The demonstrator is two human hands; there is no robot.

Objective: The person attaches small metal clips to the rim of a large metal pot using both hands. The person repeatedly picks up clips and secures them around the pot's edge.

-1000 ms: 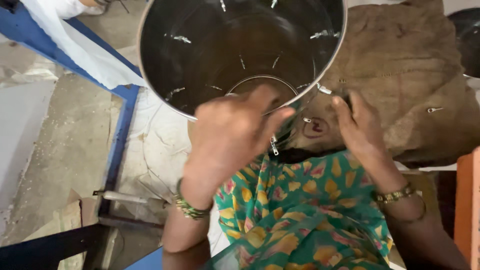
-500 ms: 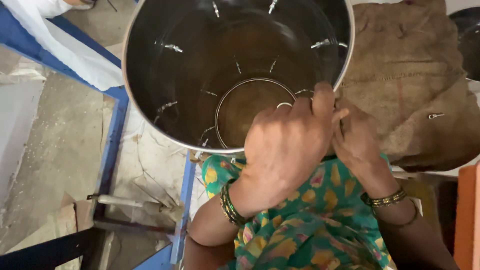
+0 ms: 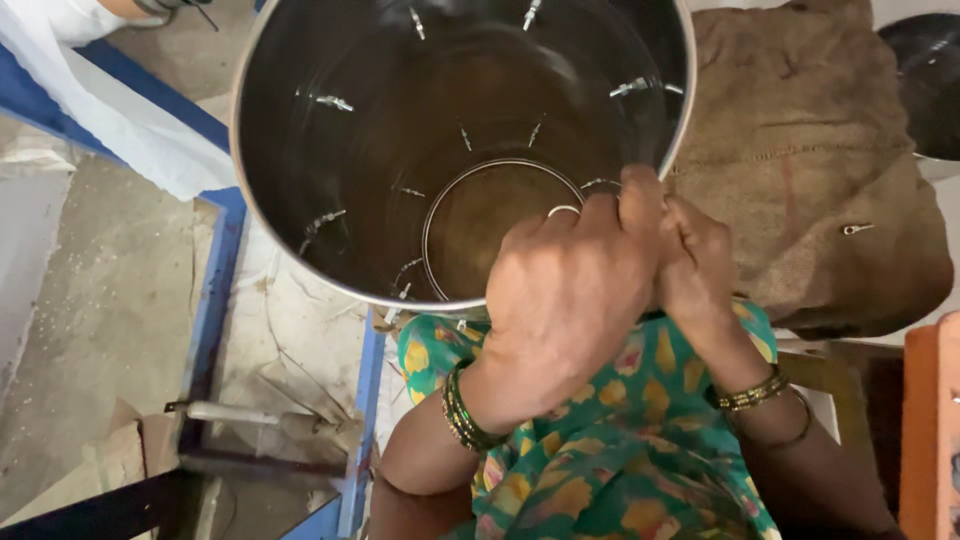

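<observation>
Steel drum (image 3: 400, 150): large, round, open-topped, shiny grey metal, seen from above. It fills the upper middle of the view, its near rim just above the person's lap. Inner wall carries small bolts (image 3: 335, 102) poking inward at intervals in rings. At the bottom, a round brownish disc with a bright metal ring (image 3: 500, 230) around it.

Left hand (image 3: 570, 290): over the near right rim of the drum, fingers curled shut around the rim edge or something small there; what exactly they pinch cannot be told. A thin ring sits on one finger. Green bangles (image 3: 462, 412) at the wrist.

Right hand (image 3: 700, 270): pressed against the left hand, just outside the rim, fingers bent closed; the object between them is hidden. Gold-coloured bangles (image 3: 752, 392) at the wrist.

Lap: green cloth with yellow and orange print (image 3: 620, 450).

Surroundings: brown sack (image 3: 810, 180) lies right of the drum. Blue metal frame (image 3: 215, 290) left of the drum, white cloth (image 3: 110, 120) draped over it. Floor (image 3: 90, 320) is pale, dusty concrete. An orange object (image 3: 930, 430) at the right edge; a dark round vessel (image 3: 925, 80) upper right.
</observation>
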